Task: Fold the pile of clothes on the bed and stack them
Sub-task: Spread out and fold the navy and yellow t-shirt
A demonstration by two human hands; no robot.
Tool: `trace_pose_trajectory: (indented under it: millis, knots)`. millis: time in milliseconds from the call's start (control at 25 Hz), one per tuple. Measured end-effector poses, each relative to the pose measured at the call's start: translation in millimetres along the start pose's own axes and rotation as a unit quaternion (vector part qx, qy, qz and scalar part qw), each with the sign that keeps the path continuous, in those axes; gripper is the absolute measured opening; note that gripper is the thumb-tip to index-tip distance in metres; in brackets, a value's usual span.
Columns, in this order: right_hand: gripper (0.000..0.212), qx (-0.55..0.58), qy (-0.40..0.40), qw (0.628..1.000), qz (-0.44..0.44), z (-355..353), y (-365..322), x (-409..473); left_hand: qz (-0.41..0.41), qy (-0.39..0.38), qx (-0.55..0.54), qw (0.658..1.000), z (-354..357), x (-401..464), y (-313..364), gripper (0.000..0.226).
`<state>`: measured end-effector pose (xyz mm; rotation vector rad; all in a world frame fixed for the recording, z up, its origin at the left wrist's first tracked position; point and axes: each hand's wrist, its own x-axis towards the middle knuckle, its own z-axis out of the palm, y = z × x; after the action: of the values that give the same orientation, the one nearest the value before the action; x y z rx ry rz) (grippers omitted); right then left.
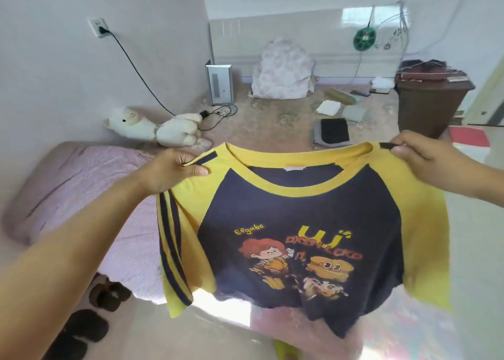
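At each shoulder seam, my fingers are curled round cloth: my left hand [174,171] pinches the striped left shoulder under the thumb, and my right hand [417,155] pinches the right one beside the collar. Between them hangs the navy and yellow cotton T-shirt with a cartoon print [300,223], held up in the air in front of me, chest facing me, hem drooping toward the bed's near edge. It looks light and limp, so I judge it will sag wherever I let go; the shoulders are the right hold for laying it flat. Beyond it lies the beige patterned bed cover [259,119], with a small stack of folded dark and grey clothes [334,132] near my right hand and a white plush toy [155,127] off left.
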<state>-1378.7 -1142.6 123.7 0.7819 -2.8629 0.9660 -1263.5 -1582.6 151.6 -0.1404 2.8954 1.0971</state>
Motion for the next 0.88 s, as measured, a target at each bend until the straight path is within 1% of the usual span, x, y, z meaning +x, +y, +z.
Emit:
trace_pose_trajectory:
  millis: [40, 120, 160, 200, 240, 280, 320, 360, 400, 440, 480, 520, 600, 640, 720, 800, 840, 880]
  knots:
    - [0.015, 0.005, -0.001, 1.000, 0.008, 8.7, 8.5, 11.5, 0.000, -0.013, -0.005, 1.000, 5.4, 21.5, -10.6, 0.016]
    - [0.015, 0.011, -0.021, 0.999, 0.039, 36.0, 37.6, 34.1, -0.022, -0.083, -0.007, 0.996, 24.7, 64.5, -41.1, 0.009]
    - [0.015, 0.016, -0.036, 0.997, 0.060, 54.8, 58.2, 45.9, -0.036, -0.124, 0.010, 0.992, 39.3, 89.0, -59.7, 0.011]
    - [0.014, 0.014, -0.055, 0.995, 0.081, 75.7, 79.2, 57.1, -0.046, -0.169, 0.042, 0.984, 56.0, 113.9, -82.4, 0.022]
    - [0.015, 0.010, -0.079, 0.992, 0.102, 96.7, 98.6, 68.4, -0.050, -0.206, 0.067, 0.975, 71.4, 137.2, -99.8, 0.026]
    - [0.015, 0.009, -0.101, 0.987, 0.123, 116.4, 116.4, 79.9, -0.060, -0.231, 0.079, 0.968, 87.2, 162.7, -119.3, 0.020]
    - [0.017, 0.014, -0.115, 0.983, 0.143, 134.5, 132.8, 93.3, -0.065, -0.246, 0.086, 0.963, 101.7, 188.0, -134.7, 0.007]
    - [0.019, 0.021, -0.122, 0.980, 0.158, 149.9, 146.4, 107.4, -0.072, -0.251, 0.090, 0.961, 113.4, 214.6, -150.4, 0.008]
    - [0.018, 0.026, -0.124, 0.977, 0.174, 162.8, 157.9, 123.7, -0.076, -0.241, 0.096, 0.963, 122.1, 240.2, -159.3, 0.016]
    - [0.017, 0.026, -0.122, 0.974, 0.190, 176.8, 171.5, 144.7, -0.079, -0.234, 0.100, 0.964, 132.6, 270.7, -170.6, 0.016]
    - [0.015, 0.022, -0.114, 0.972, 0.203, 190.7, 185.4, 167.8, -0.075, -0.221, 0.107, 0.966, 142.9, 302.5, -181.6, 0.011]
    - [0.015, 0.013, -0.105, 0.972, 0.211, 203.9, 199.9, 192.5, -0.071, -0.210, 0.120, 0.968, 152.9, 334.6, -189.8, 0.013]
    - [0.016, -0.014, -0.090, 0.971, 0.219, 228.9, 230.0, 246.5, -0.068, -0.184, 0.147, 0.969, 171.7, 399.2, -203.7, 0.029]
    - [0.017, -0.028, -0.084, 0.971, 0.222, 239.9, 245.4, 275.7, -0.059, -0.182, 0.155, 0.969, 179.8, 432.5, -211.8, 0.033]
    - [0.020, -0.050, -0.061, 0.969, 0.236, 260.8, 277.5, 332.4, -0.041, -0.167, 0.152, 0.973, 197.5, 494.1, -225.7, 0.031]
    - [0.023, -0.075, -0.020, 0.963, 0.259, 295.7, 318.1, 372.0, -0.048, -0.086, 0.113, 0.989, 230.0, 540.2, -252.3, 0.014]
    - [0.028, -0.103, -0.002, 0.956, 0.275, 322.6, 342.4, 380.3, -0.073, -0.038, 0.099, 0.992, 256.5, 555.7, -275.4, 0.012]
    - [0.035, -0.129, 0.003, 0.945, 0.300, 354.9, 365.4, 377.3, -0.113, -0.010, 0.107, 0.988, 289.2, 561.4, -302.4, 0.023]
